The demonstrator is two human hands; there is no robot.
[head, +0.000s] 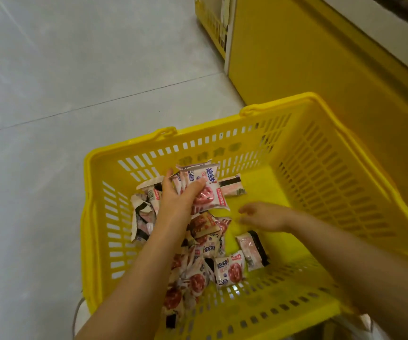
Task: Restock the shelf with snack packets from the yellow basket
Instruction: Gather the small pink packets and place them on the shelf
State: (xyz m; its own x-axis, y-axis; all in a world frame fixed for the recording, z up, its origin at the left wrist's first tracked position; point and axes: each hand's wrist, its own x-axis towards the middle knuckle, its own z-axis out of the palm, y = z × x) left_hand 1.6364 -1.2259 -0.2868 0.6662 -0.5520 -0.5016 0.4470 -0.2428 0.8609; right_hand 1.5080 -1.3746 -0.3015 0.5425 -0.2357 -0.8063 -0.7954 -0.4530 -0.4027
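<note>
Packets, white with red and pink print, lie in the yellow basket (333, 187), which stands on the grey tiled floor (75, 69). My left grip (176, 195) is clamped on a bundle of packets (208, 190): the thumb lies across the front of the top one and the fingers curl behind the stack. I hold this bundle over the basket's 11 o'clock part, close to the far wall.

My right grip (264, 215) hovers near the middle of the basket, at 3 o'clock from the left one and apart from it. Its fingers are loosely bent and spread, and it holds nothing.

The loose heap (198, 273) fills the basket from 6 to 9 o'clock, running under my left forearm. More of its packets lean on the left wall. A single packet (232, 185) lies face down at 12 o'clock, just beside the bundle. Another packet (252, 246) with a dark edge lies below my right wrist, at 5 o'clock from the centre. The basket's 3 o'clock half shows bare yellow bottom.

The yellow shelf unit (296, 57) stands at 1 o'clock from the basket, very near its far right corner. I cannot tell whether they touch.
</note>
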